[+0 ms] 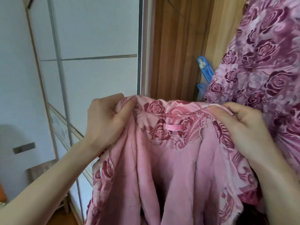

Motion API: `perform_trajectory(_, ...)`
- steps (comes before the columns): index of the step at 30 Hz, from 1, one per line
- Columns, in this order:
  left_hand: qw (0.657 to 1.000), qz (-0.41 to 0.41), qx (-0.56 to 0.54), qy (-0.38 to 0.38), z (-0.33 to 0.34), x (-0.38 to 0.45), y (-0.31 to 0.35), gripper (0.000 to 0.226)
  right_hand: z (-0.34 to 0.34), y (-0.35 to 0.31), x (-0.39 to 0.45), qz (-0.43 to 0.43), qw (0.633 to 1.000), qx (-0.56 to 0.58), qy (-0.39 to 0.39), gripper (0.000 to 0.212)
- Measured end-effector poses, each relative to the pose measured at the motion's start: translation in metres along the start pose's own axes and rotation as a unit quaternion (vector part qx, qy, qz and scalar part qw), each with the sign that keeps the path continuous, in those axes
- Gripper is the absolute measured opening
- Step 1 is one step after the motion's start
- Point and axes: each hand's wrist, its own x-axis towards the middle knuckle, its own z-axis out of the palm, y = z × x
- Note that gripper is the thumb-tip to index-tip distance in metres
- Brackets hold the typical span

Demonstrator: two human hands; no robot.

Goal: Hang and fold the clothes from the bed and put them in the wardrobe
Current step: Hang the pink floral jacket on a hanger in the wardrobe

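Observation:
I hold a pink robe [168, 159] with a dark rose pattern up in front of the open wardrobe [175, 46]. Its plain pink lining faces me, and a pink hanging loop [173, 127] shows below the collar. My left hand [107, 120] pinches the left shoulder at the collar. My right hand [238, 127] grips the right shoulder. The robe hangs down out of view. I cannot see a hanger in it.
A similar rose-patterned garment [263, 62] hangs at the right inside the wardrobe, touching the robe. Behind it a blue plastic hanger [204, 67] pokes out. The white sliding wardrobe door [90, 54] stands at the left, with a wooden stool [43, 169] low beside it.

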Motion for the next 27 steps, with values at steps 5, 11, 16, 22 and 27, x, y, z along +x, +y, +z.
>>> perform_trajectory(5,0.997,0.015,-0.071,-0.022,-0.002,0.004,-0.011,0.055,-0.005,-0.026,-0.021,0.006,0.999,-0.038,0.031,0.026)
perform_trajectory(11,0.991,0.031,-0.119,-0.053,-0.013,0.003,-0.020,0.056,-0.011,-0.052,-0.050,0.030,0.995,-0.067,0.073,0.022)
perform_trajectory(16,0.984,0.035,-0.161,-0.068,-0.022,-0.006,-0.004,0.057,-0.025,-0.078,-0.067,0.051,0.987,-0.103,0.108,0.022)
perform_trajectory(22,0.974,0.052,-0.208,-0.069,-0.013,0.002,0.028,0.054,-0.060,-0.105,-0.078,0.054,0.978,-0.148,0.139,0.012)
perform_trajectory(27,0.956,0.062,-0.281,-0.065,0.009,0.017,0.068,0.056,-0.098,-0.119,-0.080,0.045,0.971,-0.169,0.166,0.021)
